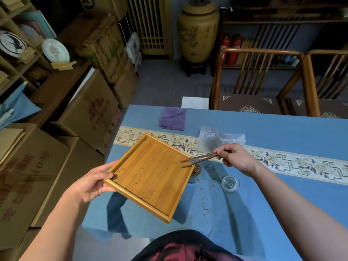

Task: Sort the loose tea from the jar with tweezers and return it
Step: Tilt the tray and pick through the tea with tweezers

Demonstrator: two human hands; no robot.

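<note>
**Tea sorting: tray lifted over jar**

Left hand [90, 182] — grips the near-left corner of the wooden tray [150, 176], thumb on its rim; tray held tilted above the blue-clothed worktop [273, 129], a few tea specks left in it. Glass jar [195, 173] — stands under the tray's right corner, loose tea [196, 170] inside. Tweezers [199, 160] — tips slightly apart over that corner, pinched by the right hand [237, 159]. Stray leaves [205, 210] on the cloth; jar lid [230, 184] just right of the jar; plastic bag [216, 138] and purple cloth [172, 118] beyond.
</note>
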